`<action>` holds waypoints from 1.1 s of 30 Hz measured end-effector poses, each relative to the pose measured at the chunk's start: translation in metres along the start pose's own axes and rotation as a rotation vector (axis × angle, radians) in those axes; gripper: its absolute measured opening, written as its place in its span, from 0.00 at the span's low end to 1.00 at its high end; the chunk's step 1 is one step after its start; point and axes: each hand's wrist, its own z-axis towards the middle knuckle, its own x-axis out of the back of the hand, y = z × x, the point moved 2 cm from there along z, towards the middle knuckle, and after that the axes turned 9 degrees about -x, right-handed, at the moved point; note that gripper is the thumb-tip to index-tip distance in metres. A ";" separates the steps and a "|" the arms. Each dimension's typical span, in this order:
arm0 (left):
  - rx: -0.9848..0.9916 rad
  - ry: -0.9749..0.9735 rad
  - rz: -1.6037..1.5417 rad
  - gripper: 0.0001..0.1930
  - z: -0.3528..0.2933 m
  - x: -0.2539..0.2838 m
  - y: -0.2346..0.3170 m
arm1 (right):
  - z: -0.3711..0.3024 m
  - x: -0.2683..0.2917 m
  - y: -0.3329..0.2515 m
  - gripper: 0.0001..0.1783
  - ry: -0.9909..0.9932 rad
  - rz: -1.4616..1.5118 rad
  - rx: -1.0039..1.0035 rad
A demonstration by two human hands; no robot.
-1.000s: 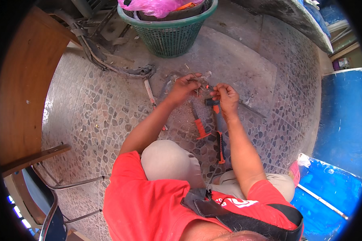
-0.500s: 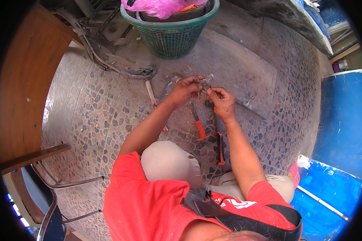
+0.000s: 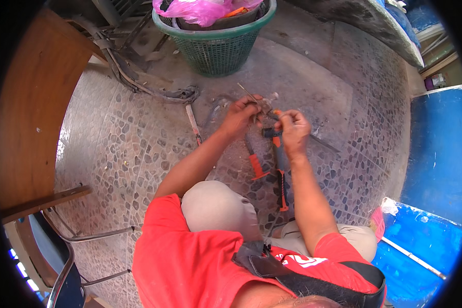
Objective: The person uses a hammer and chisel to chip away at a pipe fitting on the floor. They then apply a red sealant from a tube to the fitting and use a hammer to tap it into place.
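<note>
Over the dusty floor patch, my left hand (image 3: pixel 241 118) is closed in a pinch around a thin brownish rod (image 3: pixel 247 91), whose tip sticks out toward the basket. Close on its right, my right hand (image 3: pixel 295 133) has its fingers pressed together, slightly blurred. A small orange spot shows by those fingertips; what they hold is unclear. A long dark rod (image 3: pixel 324 143) slants away beyond the right hand; I cannot tell whether it joins the thin one. Below the hands lie a hammer (image 3: pixel 280 159) with a black head and orange-grey handle, and a chisel (image 3: pixel 255 165) with an orange hand guard.
A green mesh basket (image 3: pixel 213 54) holding pink plastic stands ahead. Bundled cables (image 3: pixel 138 84) and a reddish-white stick (image 3: pixel 193 124) lie at left. A wooden panel (image 3: pixel 41 108) and metal-legged chair (image 3: pixel 66 256) flank the left side; blue boards (image 3: pixel 436 154) stand at right.
My right hand has moved a little right, away from the left fingertips, and an orange spot now shows beside it. My left hand stays almost in place, still pinching the thin rod.
</note>
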 end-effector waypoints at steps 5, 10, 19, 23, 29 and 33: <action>-0.070 0.130 -0.136 0.17 0.003 0.031 0.011 | 0.020 0.022 0.004 0.06 -0.123 0.003 -0.126; 0.044 0.010 -0.308 0.20 0.000 0.015 0.024 | 0.008 0.015 0.050 0.09 -0.250 -0.429 -0.081; 0.267 -0.085 -0.496 0.25 -0.007 0.017 0.022 | 0.015 0.011 0.013 0.22 -0.108 -0.180 -0.270; 0.225 -0.230 -0.095 0.24 -0.009 0.004 0.028 | 0.019 0.021 -0.014 0.28 -0.116 -0.037 -0.277; -0.051 -0.245 0.643 0.17 -0.015 -0.023 0.029 | 0.008 0.003 -0.040 0.28 -0.197 -0.532 0.194; -0.113 -0.325 0.907 0.15 -0.016 -0.033 0.033 | -0.003 -0.012 -0.060 0.21 -0.311 -0.707 0.501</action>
